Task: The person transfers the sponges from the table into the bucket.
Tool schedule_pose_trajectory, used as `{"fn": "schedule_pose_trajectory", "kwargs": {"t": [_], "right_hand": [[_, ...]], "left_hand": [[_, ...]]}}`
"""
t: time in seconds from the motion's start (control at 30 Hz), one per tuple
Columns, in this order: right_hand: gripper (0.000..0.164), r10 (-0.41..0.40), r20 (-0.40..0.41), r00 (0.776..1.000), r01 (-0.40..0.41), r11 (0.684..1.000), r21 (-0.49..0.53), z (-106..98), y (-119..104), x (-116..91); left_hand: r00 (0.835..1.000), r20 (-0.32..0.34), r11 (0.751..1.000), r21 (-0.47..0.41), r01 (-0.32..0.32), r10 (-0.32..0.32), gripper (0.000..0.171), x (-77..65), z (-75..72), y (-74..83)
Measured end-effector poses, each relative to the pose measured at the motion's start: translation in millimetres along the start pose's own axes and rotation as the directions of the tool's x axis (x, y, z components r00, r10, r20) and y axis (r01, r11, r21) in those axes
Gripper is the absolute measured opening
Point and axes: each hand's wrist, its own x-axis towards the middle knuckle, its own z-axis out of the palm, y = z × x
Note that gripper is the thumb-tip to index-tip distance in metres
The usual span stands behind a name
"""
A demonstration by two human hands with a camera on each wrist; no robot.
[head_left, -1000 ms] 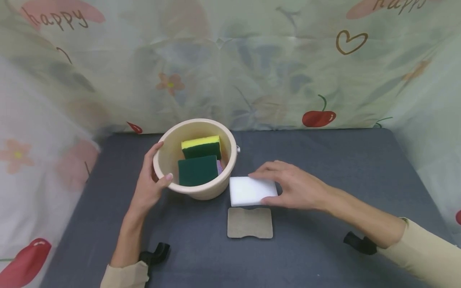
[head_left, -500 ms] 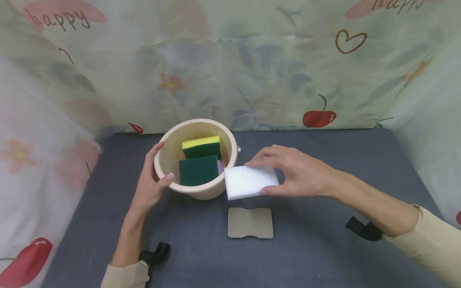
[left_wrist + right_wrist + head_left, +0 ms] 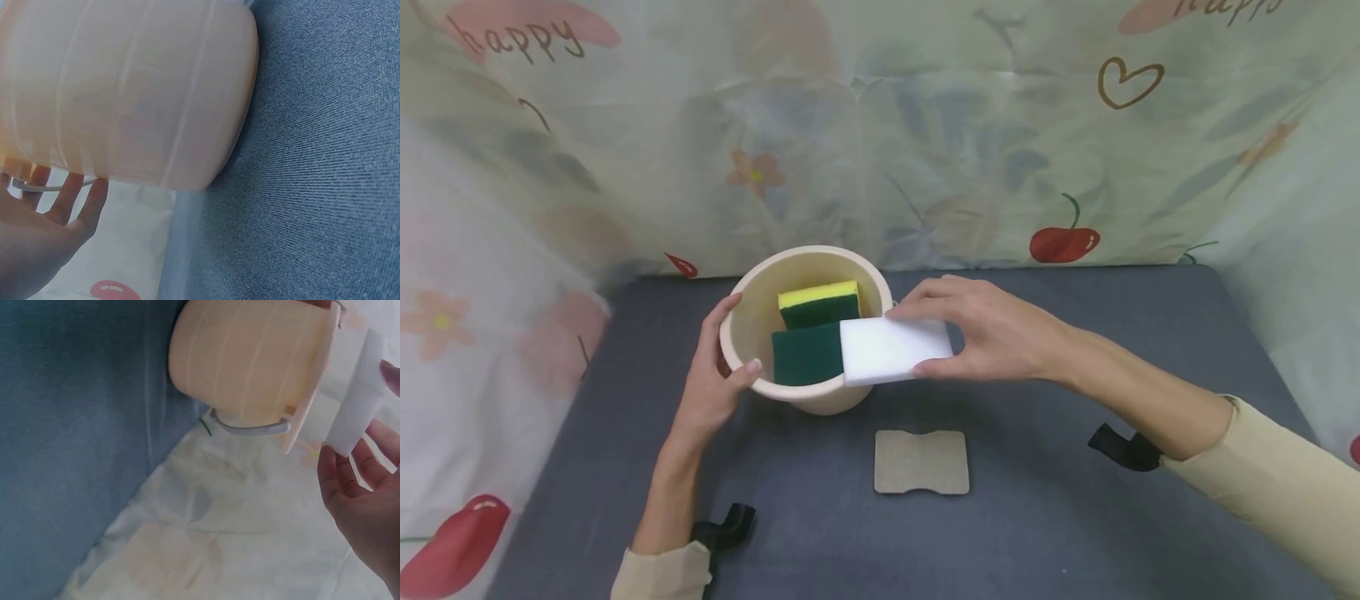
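A cream bucket [image 3: 752, 333] stands on the dark table, its mouth facing up. My left hand [image 3: 711, 367] holds its left side, thumb over the rim and fingers along the outer wall, as the left wrist view [image 3: 125, 94] of the bucket also shows. Inside lie a yellow-and-green sponge [image 3: 820, 305] and another sponge with a dark green face [image 3: 805, 355]. My right hand [image 3: 992, 329] pinches a white sponge block [image 3: 887, 350] by its edges, above the bucket's right rim. In the right wrist view, the white block [image 3: 359, 397] is apart from the rim.
A flat beige plate [image 3: 921, 462] with notched long edges lies on the table [image 3: 1045, 525] in front of the bucket. The bucket's handle [image 3: 250, 430] hangs at its side. A patterned curtain [image 3: 925, 150] closes off the back and sides.
My right hand has lifted the white sponge block off the table and carried it up and left, over the bucket's right rim. The left hand and bucket have stayed put.
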Motion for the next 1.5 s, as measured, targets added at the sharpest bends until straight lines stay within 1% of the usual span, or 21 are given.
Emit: {"fn": "schedule_pose_trajectory", "kwargs": {"t": [0.17, 0.33, 0.6, 0.73, 0.83, 1.03, 1.3, 1.4, 1.5], "right_hand": [[0.055, 0.004, -0.006, 1.0, -0.004, 1.0, 0.003, 1, 1, 12], [0.056, -0.002, -0.01, 1.0, 0.002, 1.0, -0.004, 4, 2, 26], [0.053, -0.015, 0.005, 1.0, 0.015, 1.0, 0.014, 15, 3, 47], [0.053, -0.002, 0.011, 1.0, 0.002, 1.0, 0.0, 20, 3, 55], [0.052, 0.002, 0.01, 1.0, -0.002, 1.0, 0.001, 24, 2, 62], [0.048, -0.022, 0.001, 1.0, 0.022, 1.0, 0.014, 34, 1, 72], [0.048, -0.034, -0.026, 0.999, 0.035, 0.999, 0.04, 45, -1, 83], [0.049, -0.03, -0.021, 0.999, 0.031, 0.998, 0.046, 50, -1, 87], [0.05, -0.012, 0.003, 1.0, 0.012, 0.999, 0.043, 53, -2, 88]], "left_hand": [[1.0, 0.0, 1.0, -0.002, -0.001, 0.001, 0.082, 0.9, 0.4, 0.0], [1.0, 0.006, 1.0, 0.014, -0.002, 0.001, 0.082, 1.2, 1.1, -0.2], [1.0, 0.017, 1.0, -0.013, 0.003, -0.003, 0.086, -0.3, -2.1, -0.8], [1.0, 0.021, 1.0, -0.003, 0.001, -0.001, 0.087, -0.5, -4.1, 0.2], [1.0, 0.022, 1.0, -0.019, 0.004, -0.003, 0.087, -0.7, -4.6, 0.4], [1.0, 0.02, 0.999, -0.036, 0.011, -0.01, 0.088, -0.8, -4.5, -0.5], [1.0, 0.02, 0.999, -0.04, 0.011, -0.01, 0.086, -0.3, -4.2, -0.6], [1.0, 0.018, 0.999, -0.038, 0.018, -0.017, 0.086, -0.3, -4.1, -0.3], [1.0, 0.018, 0.999, -0.04, 0.023, -0.022, 0.086, -0.5, -3.9, -0.1]]}}
